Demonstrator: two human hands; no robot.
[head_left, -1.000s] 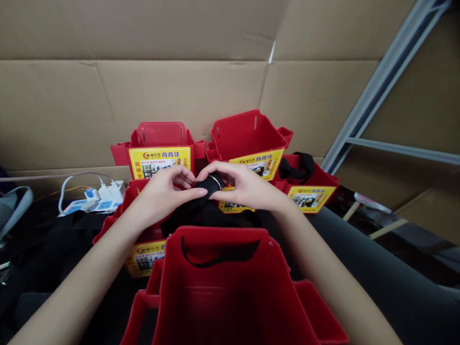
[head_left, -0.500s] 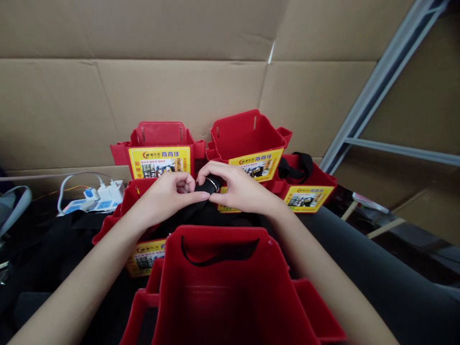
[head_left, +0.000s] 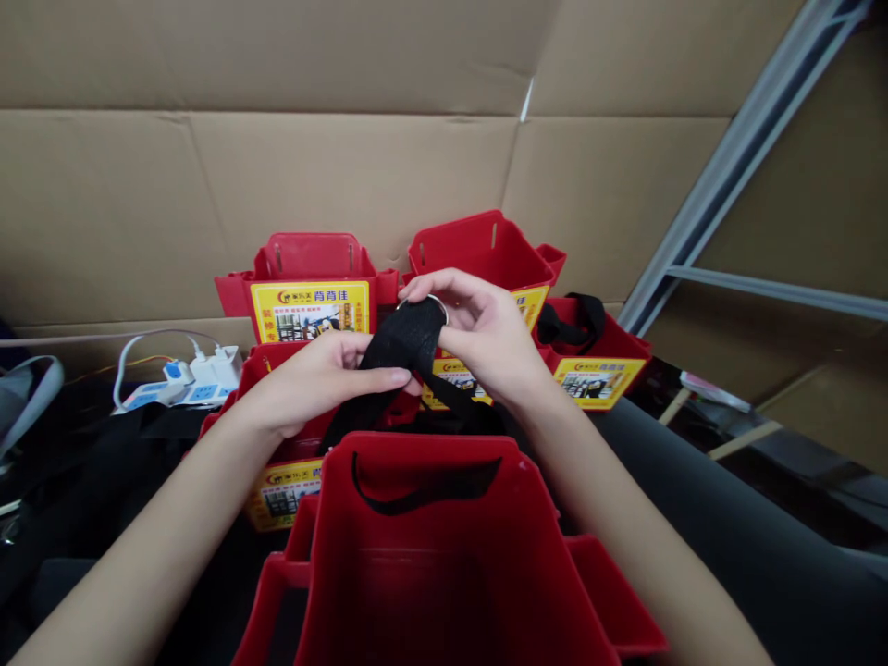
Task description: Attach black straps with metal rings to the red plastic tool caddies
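Between my hands is a black webbing strap that loops through a thin metal ring. My left hand pinches the strap, thumb on top. My right hand has its fingers closed on the ring at the strap's upper end. Below them, nearest to me, stands a red plastic bucket with side pockets. A strap section runs through slots in its back wall. The strap's lower ends drop behind that wall, where they are partly hidden.
More red buckets with yellow labels stand beyond my hands: one at back left, one at back right, another at right. Left are a power strip and cables. A cardboard wall closes the back; a metal frame slants at right.
Both hands have drawn apart a little, and the right has risen. More of the strap now shows between them, with the ring higher up and turned.
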